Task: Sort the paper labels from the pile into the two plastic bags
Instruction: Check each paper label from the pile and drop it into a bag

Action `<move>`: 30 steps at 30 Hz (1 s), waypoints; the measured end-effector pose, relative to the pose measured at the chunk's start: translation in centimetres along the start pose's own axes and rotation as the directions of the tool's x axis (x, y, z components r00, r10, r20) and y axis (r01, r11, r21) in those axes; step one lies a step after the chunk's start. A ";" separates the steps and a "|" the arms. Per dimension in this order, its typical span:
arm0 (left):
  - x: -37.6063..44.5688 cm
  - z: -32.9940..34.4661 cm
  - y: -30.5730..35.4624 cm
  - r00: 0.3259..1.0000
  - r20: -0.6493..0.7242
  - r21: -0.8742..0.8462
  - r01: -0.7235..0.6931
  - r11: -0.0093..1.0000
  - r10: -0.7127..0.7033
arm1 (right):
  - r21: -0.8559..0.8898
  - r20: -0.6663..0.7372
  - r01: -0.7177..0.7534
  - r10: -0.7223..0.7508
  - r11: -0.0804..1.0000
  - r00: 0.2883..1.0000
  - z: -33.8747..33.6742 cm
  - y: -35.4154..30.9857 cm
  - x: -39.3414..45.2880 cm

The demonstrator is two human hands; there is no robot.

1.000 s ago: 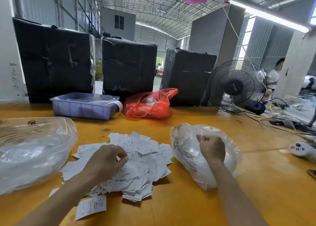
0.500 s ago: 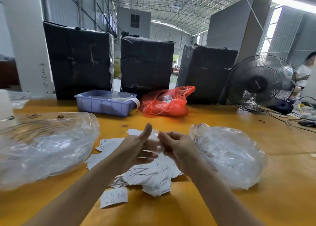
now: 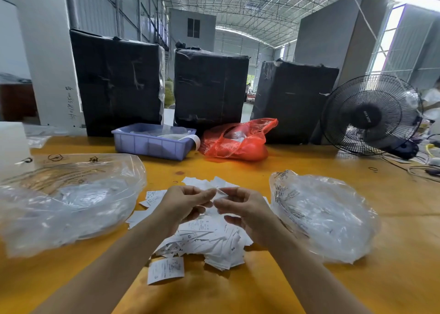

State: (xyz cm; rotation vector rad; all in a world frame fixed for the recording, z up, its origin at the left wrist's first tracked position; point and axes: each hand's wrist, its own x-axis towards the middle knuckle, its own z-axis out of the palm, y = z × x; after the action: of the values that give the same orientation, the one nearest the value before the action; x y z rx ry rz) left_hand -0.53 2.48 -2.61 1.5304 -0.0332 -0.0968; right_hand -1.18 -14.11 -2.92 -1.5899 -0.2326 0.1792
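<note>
Where fingertips meet — label [image 3: 220, 191], pinched.

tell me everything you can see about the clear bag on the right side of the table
The right clear bag is thin, crinkled, see-through plastic with dark print along its left edge. It lies slumped and puffed on the yellow table, right of the label pile, with whitish contents showing faintly through it. Neither hand touches it; the right hand is just to its left.

hands [image 3: 215, 205] pinching one label [image 3: 220, 191], above label pile [image 3: 209, 240]
</note>
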 end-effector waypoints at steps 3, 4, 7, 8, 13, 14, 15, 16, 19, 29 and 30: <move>0.2 -0.2 -0.2 0.998 0.061 0.022 0.019 1.000 -0.021 | 0.043 -0.066 0.005 -0.002 0.999 0.998 -0.1 0.2 0.1; 0.2 -0.2 -0.3 0.997 0.073 0.023 0.024 0.999 -0.025 | 0.056 -0.091 0.012 -0.007 0.998 0.996 -0.2 0.3 0.3; 0.2 -0.2 -0.3 0.993 0.115 0.025 0.023 0.999 -0.025 | 0.043 -0.150 -0.002 0.008 0.999 0.989 -0.2 0.5 0.5; 0.1 -0.3 -0.3 0.991 0.135 0.036 0.016 0.999 -0.021 | 0.038 -0.155 -0.014 0.019 0.999 0.988 -0.2 0.5 0.5; 0.3 -0.7 -0.4 0.985 0.171 0.148 -0.023 0.989 -0.002 | -0.027 -0.060 -0.012 0.011 1.000 0.998 0.0 0.1 0.0; 0.4 -0.8 -0.4 0.985 0.170 0.156 -0.029 0.987 0.002 | -0.056 -0.030 -0.007 0.005 0.998 1.000 0.0 0.0 0.0; 0.4 -0.9 -0.4 0.985 0.172 0.166 -0.029 0.986 0.000 | -0.073 -0.022 -0.005 0.004 0.997 1.000 0.0 0.0 -0.1; 0.4 -1.0 -0.4 0.984 0.179 0.178 -0.025 0.984 -0.008 | -0.069 -0.035 0.001 -0.004 0.998 0.999 0.0 0.1 -0.1; 0.3 -1.2 -0.2 0.976 0.213 0.232 -0.005 0.973 -0.046 | -0.012 -0.107 0.021 -0.022 1.000 0.994 -0.1 0.2 0.1; -0.1 0.1 -0.5 0.996 0.078 0.030 -0.040 0.999 0.038 | 0.012 -0.112 0.109 -0.107 0.994 0.988 0.2 1.0 0.5; -0.1 0.3 -0.5 0.998 0.050 0.007 -0.050 0.999 0.049 | 0.012 -0.114 0.103 -0.101 0.995 0.988 0.2 1.1 0.6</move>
State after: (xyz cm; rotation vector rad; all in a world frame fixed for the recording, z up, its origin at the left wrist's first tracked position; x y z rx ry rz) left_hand -0.64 2.18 -3.12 1.5342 -0.1111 -0.0953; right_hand -0.66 -13.76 -3.99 -1.5612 -0.2234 0.0113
